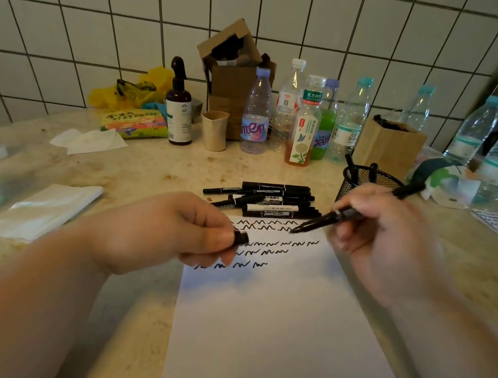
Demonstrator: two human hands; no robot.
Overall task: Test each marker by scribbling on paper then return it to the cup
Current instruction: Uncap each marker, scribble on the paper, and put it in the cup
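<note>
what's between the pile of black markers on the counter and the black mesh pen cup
In the head view, only bare beige stone counter separates the pile of black markers from the black mesh cup.

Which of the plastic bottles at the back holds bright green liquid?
The purple-capped bottle just right of the amber tea bottle. Its lower half is vivid green; the others look clear or empty.

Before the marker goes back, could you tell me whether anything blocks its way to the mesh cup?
Nothing visible does. The right hand holds the marker right beside the mesh cup, whose open top holds only a few markers.
</note>
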